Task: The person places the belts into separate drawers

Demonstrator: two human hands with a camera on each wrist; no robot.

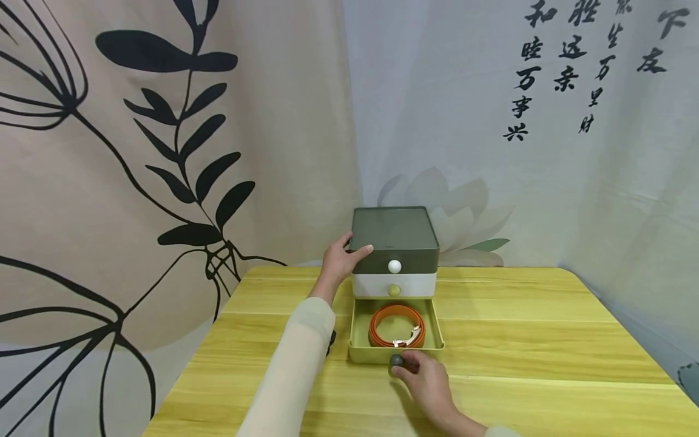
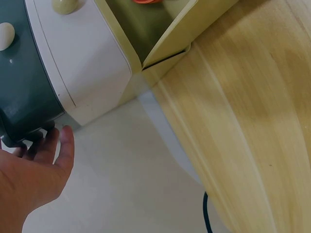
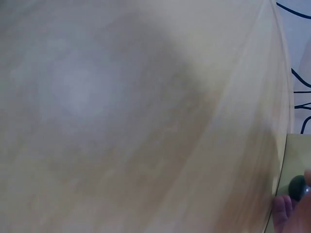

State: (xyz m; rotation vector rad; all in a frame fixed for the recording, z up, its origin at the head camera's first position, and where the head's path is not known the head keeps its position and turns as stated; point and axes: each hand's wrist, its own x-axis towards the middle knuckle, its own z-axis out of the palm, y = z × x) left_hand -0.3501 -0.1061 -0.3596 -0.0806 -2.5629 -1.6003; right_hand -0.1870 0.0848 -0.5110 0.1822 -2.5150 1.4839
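Note:
A small three-tier drawer box (image 1: 394, 227) stands on the table, with a dark green top tier, a white middle one and an olive bottom drawer (image 1: 360, 355) pulled out. Inside that drawer lies a coiled orange-brown belt (image 1: 378, 321) with a silver buckle. My left hand (image 1: 337, 261) rests against the box's upper left side, thumb over the top front edge; the left wrist view shows its fingers (image 2: 46, 148) touching the dark tier. With thumb and fingers, my right hand (image 1: 428, 385) pinches the drawer's dark round knob (image 1: 396, 360), seen at the lower right edge of the right wrist view.
The box stands near the back edge of the wooden table (image 1: 546, 340). Behind it hangs a printed cloth (image 1: 295, 121) with dark plants and writing. A white knob (image 1: 394, 266) and an olive knob (image 1: 394, 290) project from the upper drawers' fronts.

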